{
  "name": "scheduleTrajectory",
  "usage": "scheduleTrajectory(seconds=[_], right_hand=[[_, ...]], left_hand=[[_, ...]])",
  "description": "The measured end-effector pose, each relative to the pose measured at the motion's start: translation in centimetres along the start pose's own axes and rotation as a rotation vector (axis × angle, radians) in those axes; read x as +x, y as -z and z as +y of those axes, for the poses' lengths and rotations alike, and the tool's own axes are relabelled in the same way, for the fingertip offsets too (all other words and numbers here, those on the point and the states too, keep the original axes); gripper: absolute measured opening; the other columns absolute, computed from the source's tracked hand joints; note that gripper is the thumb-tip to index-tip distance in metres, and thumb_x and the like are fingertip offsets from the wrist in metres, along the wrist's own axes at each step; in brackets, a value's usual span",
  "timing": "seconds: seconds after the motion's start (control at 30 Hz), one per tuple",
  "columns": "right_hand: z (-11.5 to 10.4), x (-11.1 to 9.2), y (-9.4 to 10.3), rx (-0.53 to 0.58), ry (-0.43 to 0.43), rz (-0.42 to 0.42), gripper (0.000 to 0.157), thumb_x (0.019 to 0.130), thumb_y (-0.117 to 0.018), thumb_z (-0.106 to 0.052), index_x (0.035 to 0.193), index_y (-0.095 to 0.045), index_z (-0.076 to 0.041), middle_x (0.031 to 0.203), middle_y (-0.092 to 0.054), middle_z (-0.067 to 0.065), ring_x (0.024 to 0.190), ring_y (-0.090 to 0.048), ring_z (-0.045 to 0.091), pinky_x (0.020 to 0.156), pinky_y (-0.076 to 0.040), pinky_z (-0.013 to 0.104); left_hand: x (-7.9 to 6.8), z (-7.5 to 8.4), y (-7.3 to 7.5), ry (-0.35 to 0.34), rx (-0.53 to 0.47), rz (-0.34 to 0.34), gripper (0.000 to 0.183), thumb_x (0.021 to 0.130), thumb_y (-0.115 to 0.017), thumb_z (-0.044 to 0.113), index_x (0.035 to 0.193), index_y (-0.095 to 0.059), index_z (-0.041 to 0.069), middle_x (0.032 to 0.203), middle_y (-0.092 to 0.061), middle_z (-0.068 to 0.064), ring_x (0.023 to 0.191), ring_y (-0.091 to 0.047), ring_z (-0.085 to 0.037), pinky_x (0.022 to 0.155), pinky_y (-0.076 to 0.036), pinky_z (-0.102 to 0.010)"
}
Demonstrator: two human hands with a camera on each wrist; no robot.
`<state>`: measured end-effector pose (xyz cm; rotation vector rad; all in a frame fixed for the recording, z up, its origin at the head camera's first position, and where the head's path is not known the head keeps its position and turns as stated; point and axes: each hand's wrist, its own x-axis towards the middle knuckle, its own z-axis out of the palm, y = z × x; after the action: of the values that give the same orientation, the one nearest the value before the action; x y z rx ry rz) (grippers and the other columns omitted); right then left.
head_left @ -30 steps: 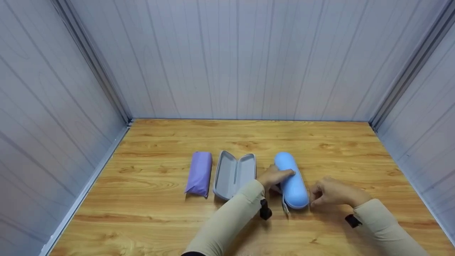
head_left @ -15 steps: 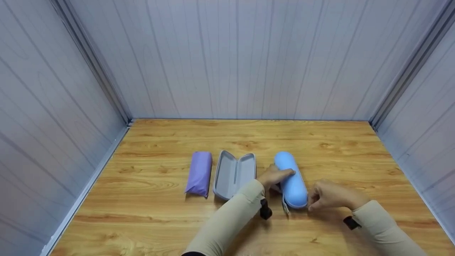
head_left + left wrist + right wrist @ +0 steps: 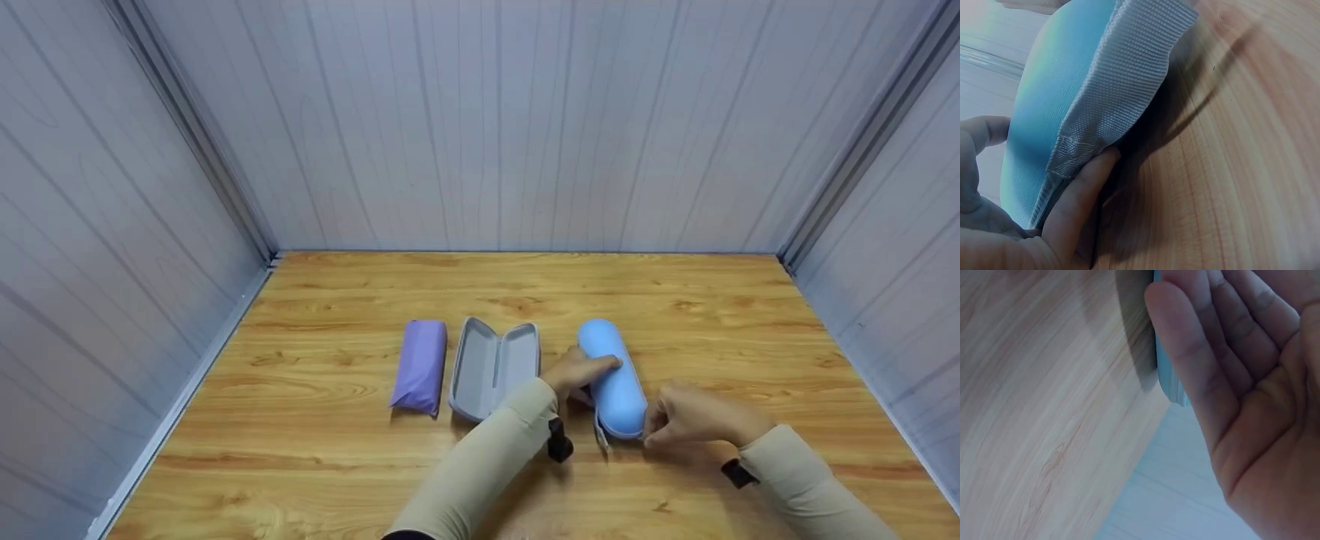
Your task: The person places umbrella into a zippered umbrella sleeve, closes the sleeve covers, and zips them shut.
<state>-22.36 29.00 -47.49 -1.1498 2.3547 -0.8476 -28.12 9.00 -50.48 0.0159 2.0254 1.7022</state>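
A light blue hard-shell zip case (image 3: 619, 390) lies lengthwise on the table, its two halves together. My left hand (image 3: 576, 372) grips it from the left, thumb on top and fingers low along the side. In the left wrist view a grey woven strap (image 3: 1120, 73) hangs off the case beside my fingers. At the near right corner my right hand (image 3: 694, 416) has its fingers curled and pinches at the zipper seam; the pull itself is mostly hidden by the fingers. The right wrist view shows the rounded case end (image 3: 1171, 379) behind those fingers.
Left of the blue case stands a grey case (image 3: 476, 375), spread wide with its hollow halves facing up. Further left lies a purple wrapped packet (image 3: 421, 366). Pale panel walls (image 3: 480, 127) enclose the wooden table (image 3: 322, 465) at the back and sides.
My right hand has slid slightly left and nearer, along the rounded end of the blue case. The case's near end has shifted a little left; my left hand keeps its grip.
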Motion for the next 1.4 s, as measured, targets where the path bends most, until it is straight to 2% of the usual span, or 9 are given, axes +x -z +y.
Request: scheduleTrajectory(seconds=[0.2, 0.4, 0.6, 0.8, 0.9, 1.0, 1.2, 1.27, 1.4], right_hand=[[0.2, 0.0, -0.3, 0.017, -0.061, -0.014, 0.001, 0.078, -0.072, -0.018, 0.077, -0.073, -0.017, 0.068, -0.065, -0.011, 0.056, -0.057, 0.001, 0.049, -0.049, 0.023], [0.5, -0.1, -0.5, 0.045, -0.090, -0.024, 0.005, 0.079, -0.071, -0.020, 0.079, -0.073, -0.016, 0.069, -0.066, -0.010, 0.058, -0.058, 0.002, 0.051, -0.050, 0.024], [0.8, -0.2, -0.4, 0.119, -0.119, -0.027, 0.012, 0.082, -0.068, -0.025, 0.083, -0.075, -0.015, 0.076, -0.068, -0.004, 0.064, -0.059, 0.004, 0.056, -0.050, 0.023], [1.6, -0.4, 0.2, 0.215, -0.122, -0.043, 0.019, 0.088, -0.061, -0.023, 0.084, -0.074, -0.010, 0.067, -0.065, 0.001, 0.049, -0.039, 0.000, 0.043, -0.034, 0.017], [2.2, -0.6, 0.6, 0.221, -0.115, -0.009, 0.020, 0.091, -0.056, -0.017, 0.082, -0.071, -0.009, 0.067, -0.064, 0.003, 0.049, -0.049, 0.006, 0.045, -0.042, 0.022], [2.9, -0.6, 1.0, 0.225, -0.141, 0.033, 0.020, 0.093, -0.052, -0.015, 0.084, -0.069, -0.009, 0.078, -0.066, 0.006, 0.064, -0.063, 0.022, 0.057, -0.052, 0.033], [4.0, -0.1, 1.3, 0.260, -0.317, 0.185, 0.025, 0.095, -0.049, -0.028, 0.096, -0.064, -0.008, 0.086, -0.064, 0.009, 0.075, -0.062, 0.027, 0.063, -0.052, 0.039], [4.3, 0.2, 1.3, 0.309, -0.369, 0.231, 0.030, 0.095, -0.049, -0.031, 0.100, -0.060, -0.004, 0.087, -0.063, 0.012, 0.076, -0.062, 0.028, 0.064, -0.052, 0.040], [5.0, 0.9, 1.3, 0.429, -0.412, 0.280, 0.039, 0.095, -0.048, -0.032, 0.112, -0.054, 0.003, 0.094, -0.062, 0.016, 0.080, -0.062, 0.031, 0.069, -0.052, 0.042]], left_hand=[[0.0, 0.0, 0.1, -0.005, -0.006, -0.010, 0.052, 0.077, -0.068, 0.034, 0.112, -0.048, 0.002, 0.093, -0.058, -0.014, 0.077, -0.061, -0.030, 0.055, -0.052, -0.042], [-0.1, 0.1, 0.1, -0.005, -0.008, -0.012, 0.053, 0.077, -0.069, 0.034, 0.113, -0.048, 0.002, 0.093, -0.058, -0.014, 0.079, -0.061, -0.030, 0.056, -0.052, -0.043], [-0.2, 0.2, 0.4, -0.014, -0.015, -0.040, 0.058, 0.076, -0.068, 0.034, 0.119, -0.045, 0.003, 0.097, -0.057, -0.014, 0.082, -0.060, -0.030, 0.058, -0.052, -0.043], [0.0, 0.2, 0.3, 0.014, 0.007, -0.034, 0.056, 0.076, -0.068, 0.035, 0.114, -0.049, 0.000, 0.094, -0.058, -0.013, 0.080, -0.061, -0.029, 0.057, -0.053, -0.042], [0.1, 0.2, 0.2, 0.022, 0.016, -0.028, 0.057, 0.076, -0.068, 0.035, 0.116, -0.047, -0.001, 0.096, -0.058, -0.014, 0.081, -0.060, -0.030, 0.057, -0.053, -0.042], [0.1, 0.2, 0.2, 0.028, 0.019, -0.026, 0.058, 0.076, -0.068, 0.035, 0.117, -0.047, -0.001, 0.097, -0.057, -0.014, 0.081, -0.060, -0.030, 0.057, -0.053, -0.043], [0.2, 0.3, 0.3, 0.035, 0.018, -0.028, 0.059, 0.076, -0.069, 0.036, 0.117, -0.046, 0.000, 0.096, -0.057, -0.012, 0.082, -0.060, -0.029, 0.058, -0.052, -0.042], [0.2, 0.3, 0.3, 0.034, 0.016, -0.025, 0.058, 0.076, -0.069, 0.035, 0.117, -0.046, 0.001, 0.095, -0.057, -0.012, 0.081, -0.060, -0.029, 0.058, -0.052, -0.042], [0.2, 0.3, 0.3, 0.028, 0.020, -0.027, 0.057, 0.076, -0.068, 0.035, 0.115, -0.047, 0.001, 0.094, -0.058, -0.012, 0.082, -0.060, -0.027, 0.058, -0.052, -0.042]])
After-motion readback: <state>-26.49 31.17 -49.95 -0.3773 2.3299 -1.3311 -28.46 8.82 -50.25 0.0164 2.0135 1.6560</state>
